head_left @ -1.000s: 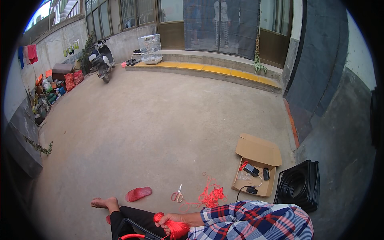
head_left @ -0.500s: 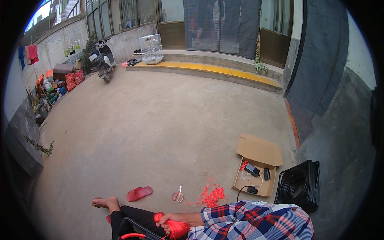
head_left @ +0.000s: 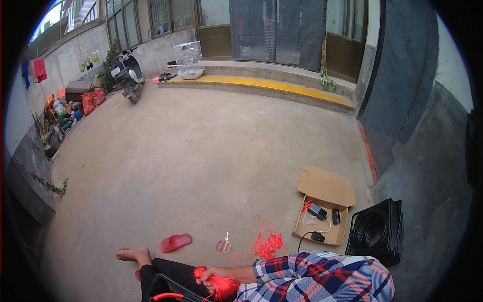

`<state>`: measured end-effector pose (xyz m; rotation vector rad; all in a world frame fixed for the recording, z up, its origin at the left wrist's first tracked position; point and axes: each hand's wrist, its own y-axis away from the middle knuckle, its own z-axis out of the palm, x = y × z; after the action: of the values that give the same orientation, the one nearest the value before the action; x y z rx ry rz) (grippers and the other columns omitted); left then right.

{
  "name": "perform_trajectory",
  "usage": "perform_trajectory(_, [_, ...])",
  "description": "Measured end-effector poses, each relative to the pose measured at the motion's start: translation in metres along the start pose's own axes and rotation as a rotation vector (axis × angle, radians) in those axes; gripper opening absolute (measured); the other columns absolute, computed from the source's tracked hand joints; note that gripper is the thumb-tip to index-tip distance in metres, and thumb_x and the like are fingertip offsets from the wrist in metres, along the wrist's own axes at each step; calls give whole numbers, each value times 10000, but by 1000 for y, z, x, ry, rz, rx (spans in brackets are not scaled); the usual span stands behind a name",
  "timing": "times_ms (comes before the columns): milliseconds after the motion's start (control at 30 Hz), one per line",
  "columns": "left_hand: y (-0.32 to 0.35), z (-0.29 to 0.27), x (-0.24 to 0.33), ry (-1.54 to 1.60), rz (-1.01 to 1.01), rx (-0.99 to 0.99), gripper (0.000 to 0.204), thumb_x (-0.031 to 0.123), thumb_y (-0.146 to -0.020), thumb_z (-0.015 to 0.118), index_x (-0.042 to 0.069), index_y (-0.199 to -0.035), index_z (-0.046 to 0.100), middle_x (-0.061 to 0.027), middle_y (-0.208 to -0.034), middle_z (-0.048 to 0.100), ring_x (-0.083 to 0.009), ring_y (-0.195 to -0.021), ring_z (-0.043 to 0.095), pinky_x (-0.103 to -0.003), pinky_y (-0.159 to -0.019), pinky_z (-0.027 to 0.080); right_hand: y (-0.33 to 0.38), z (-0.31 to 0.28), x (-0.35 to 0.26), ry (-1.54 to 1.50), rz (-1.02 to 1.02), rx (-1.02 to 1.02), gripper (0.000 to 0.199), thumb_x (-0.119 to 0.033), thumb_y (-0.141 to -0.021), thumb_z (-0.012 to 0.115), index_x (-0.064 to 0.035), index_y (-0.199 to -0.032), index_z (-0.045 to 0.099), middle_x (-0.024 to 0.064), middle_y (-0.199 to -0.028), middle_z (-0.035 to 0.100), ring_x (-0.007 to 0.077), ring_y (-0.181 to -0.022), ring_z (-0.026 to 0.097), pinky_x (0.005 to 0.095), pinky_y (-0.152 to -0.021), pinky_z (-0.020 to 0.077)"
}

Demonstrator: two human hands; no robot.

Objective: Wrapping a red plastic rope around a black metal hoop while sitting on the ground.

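At the bottom of the head view, my right hand [head_left: 214, 278] is closed around a bundle of red thread [head_left: 226, 287]. A knotted or wound red knob sticks out above the fist, and loose strands fan out below it. The fist is over my dark trousers, beside a black curved frame with a red tube [head_left: 168, 296]. My left hand is out of sight. On the floor ahead lie scissors [head_left: 224, 242] with reddish handles, and to their right a tangled heap of red cord [head_left: 267, 245]. A red slipper [head_left: 175, 243] lies near my bare foot.
At the right, an open cardboard box [head_left: 326, 214] holds black adapters and a cable. Beside it stands a black coil of tubing [head_left: 375, 231]. Farther off are a scooter [head_left: 129, 75], a clear cage-like stand [head_left: 189, 61], a yellow-edged step [head_left: 256, 84] and piled bags [head_left: 88, 102].
The view has shifted very slightly. My right hand keeps its grip on the red thread, in nearly the same place.
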<state>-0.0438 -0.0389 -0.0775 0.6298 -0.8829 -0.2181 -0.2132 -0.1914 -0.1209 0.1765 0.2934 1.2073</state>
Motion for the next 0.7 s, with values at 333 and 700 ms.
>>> perform_trajectory(333, [-2, -5, -2, 22, 3, -50, 124, 189, -1004, 474, 81, -948, 453, -96, -745, 578, -196, -562, 555, -305, -489, 478, 0, -1, 0, -7, 14, -3, 126, -136, -858, 609, -34, -932, 592, 33, -568, 558, 167, -451, 542, 342, -514, 511])
perform_trajectory(700, [-4, -8, -5, 32, 7, -31, 104, 178, -994, 488, 82, -964, 458, -96, -752, 586, -196, -570, 562, -303, -490, 479, -4, -6, 1, 0, 10, -30, 130, -146, -855, 614, -39, -926, 591, 36, -566, 552, 172, -450, 528, 337, -509, 492])
